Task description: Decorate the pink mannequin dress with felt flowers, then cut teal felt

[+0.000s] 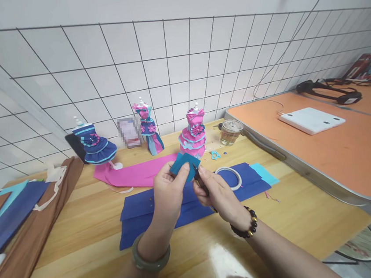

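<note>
Wooden table (197,252), one: bare along its near edge, where the forearms reach in.

Blue sheets (137,215), overlapping: flat across the table's middle, lengthwise to the near edge, probably to stay within reach.

Pink sheet (139,174), one: beyond the blue, toward the far edge.

Dress figures, three, along the far edge: blue (96,146) toward the far left corner, mixed-colour (150,127) centrally, pink (193,136) to its right. Set upright there, perhaps to leave the working side free.

Left hand (169,178): thumb pressed against fingers, pinching the teal piece; the grip seems meant to keep it steady.

Right hand (215,189): fingers curled round scissors, thumb forward near the tips; whether fingers pass through the loops, cannot tell.

Glass (231,133), one, near the far right corner, likely out of the elbows' way.

Tape ring (239,179), one: lying on the blue sheets, toward the right edge.

Scissors (203,186), dark, apparently small: angled at the teal piece.

Teal piece (178,164): raised above the table's middle, probably for clear sight.

Turquoise scrap (215,155): beyond the tape ring.
</note>
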Available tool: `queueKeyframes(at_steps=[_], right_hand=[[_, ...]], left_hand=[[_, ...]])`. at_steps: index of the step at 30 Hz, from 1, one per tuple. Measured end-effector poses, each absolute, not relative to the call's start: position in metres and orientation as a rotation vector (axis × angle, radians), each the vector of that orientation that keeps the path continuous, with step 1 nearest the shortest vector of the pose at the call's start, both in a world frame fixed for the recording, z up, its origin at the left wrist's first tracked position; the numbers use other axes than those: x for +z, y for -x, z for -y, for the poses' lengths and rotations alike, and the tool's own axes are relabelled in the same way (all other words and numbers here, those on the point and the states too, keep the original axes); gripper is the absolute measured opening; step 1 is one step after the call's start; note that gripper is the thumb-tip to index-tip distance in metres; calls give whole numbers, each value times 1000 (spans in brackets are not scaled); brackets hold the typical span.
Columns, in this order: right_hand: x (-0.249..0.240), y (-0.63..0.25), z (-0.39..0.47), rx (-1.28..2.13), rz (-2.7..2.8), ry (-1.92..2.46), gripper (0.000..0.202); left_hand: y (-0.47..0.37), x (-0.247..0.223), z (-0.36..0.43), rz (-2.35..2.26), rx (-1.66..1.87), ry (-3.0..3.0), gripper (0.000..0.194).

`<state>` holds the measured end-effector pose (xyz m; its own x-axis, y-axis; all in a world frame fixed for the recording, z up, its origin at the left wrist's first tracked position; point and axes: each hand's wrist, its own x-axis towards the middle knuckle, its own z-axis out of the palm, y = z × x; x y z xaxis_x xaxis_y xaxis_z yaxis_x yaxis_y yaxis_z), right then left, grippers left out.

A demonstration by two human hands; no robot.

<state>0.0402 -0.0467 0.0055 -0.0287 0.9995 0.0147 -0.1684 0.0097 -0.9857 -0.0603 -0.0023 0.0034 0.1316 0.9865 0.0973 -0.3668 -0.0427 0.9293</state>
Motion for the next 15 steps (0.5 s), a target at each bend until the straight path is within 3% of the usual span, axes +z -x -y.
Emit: queueKeyframes(at_steps=[15], right_hand=[[4,-38,45,1261,1089,1060,47]], left_hand=[[61,1,3,-777,1296,-1043,14]])
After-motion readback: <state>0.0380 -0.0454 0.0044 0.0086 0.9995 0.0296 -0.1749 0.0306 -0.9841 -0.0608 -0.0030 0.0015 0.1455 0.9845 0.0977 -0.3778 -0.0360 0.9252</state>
